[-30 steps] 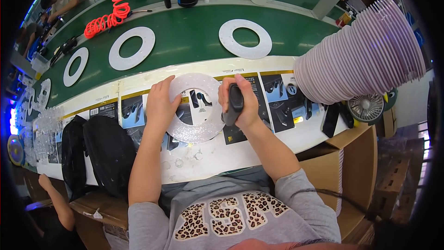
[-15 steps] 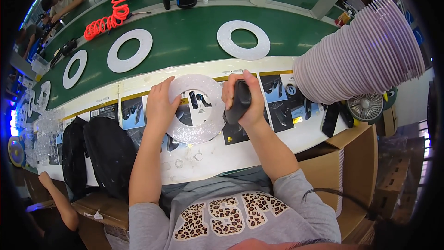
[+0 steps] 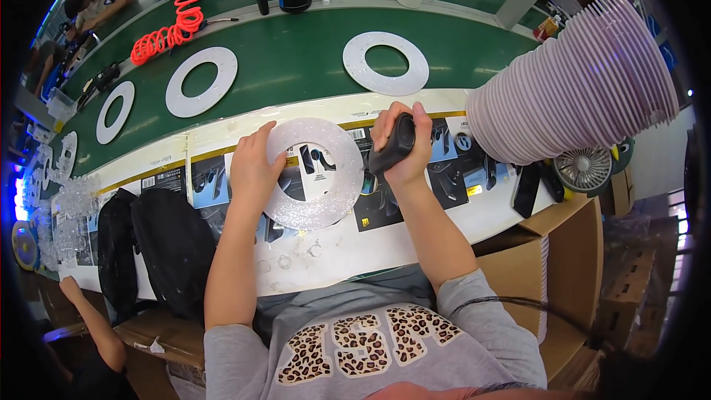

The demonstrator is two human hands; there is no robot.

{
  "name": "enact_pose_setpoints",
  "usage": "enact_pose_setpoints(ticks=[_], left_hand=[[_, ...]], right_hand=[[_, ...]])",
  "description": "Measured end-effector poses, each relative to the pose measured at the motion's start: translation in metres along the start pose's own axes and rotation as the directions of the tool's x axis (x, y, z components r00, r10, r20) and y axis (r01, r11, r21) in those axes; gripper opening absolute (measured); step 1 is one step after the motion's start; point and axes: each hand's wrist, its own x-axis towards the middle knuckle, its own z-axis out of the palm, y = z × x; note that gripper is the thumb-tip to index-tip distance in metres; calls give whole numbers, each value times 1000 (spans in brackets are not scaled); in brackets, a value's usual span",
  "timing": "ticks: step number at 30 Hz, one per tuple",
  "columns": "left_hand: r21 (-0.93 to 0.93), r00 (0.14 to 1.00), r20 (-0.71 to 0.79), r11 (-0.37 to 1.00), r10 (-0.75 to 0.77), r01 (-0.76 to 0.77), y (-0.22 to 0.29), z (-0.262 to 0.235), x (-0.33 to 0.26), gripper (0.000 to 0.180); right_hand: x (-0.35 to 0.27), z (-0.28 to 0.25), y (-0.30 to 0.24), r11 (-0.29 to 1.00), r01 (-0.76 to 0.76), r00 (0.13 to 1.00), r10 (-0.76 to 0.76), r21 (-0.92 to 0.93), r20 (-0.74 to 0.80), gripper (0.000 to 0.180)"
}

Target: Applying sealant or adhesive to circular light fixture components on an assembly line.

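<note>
A flat white speckled ring [image 3: 318, 212] lies in front of me, over printed sheets [image 3: 374, 204] on the white work surface. My left hand [image 3: 253, 163] holds the ring at its left side, the thumb resting on its face and the fingers along the outer edge. In a closed grip, my right hand [image 3: 412, 169] has a black-handled tool [image 3: 395, 145], just right of the ring. The tool's working tip is hard to make out; it points down toward the ring's right rim.
A tall stack of similar rings [image 3: 570, 81] leans at the right, beside a small fan [image 3: 583, 169] and dark phone [image 3: 526, 191]. Loose rings [image 3: 201, 81] lie on the green belt [image 3: 289, 52]. A black bag [image 3: 174, 244] and clear plastic pieces [image 3: 70, 215] sit left.
My right hand has moved right with the tool, from over the ring's right rim to beside it. My left hand and the ring stay nearly in place.
</note>
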Motion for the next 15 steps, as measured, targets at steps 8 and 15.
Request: enact_pose_setpoints(ticks=[8,15], left_hand=[[1,1000,-2,1000,4,-4,-1,0,-1,54],[8,1000,-8,1000,3,-3,0,0,0,54]], right_hand=[[1,1,2,1000,-20,1000,20,6,23,51],[1,0,4,999,-33,999,33,13,12,51]])
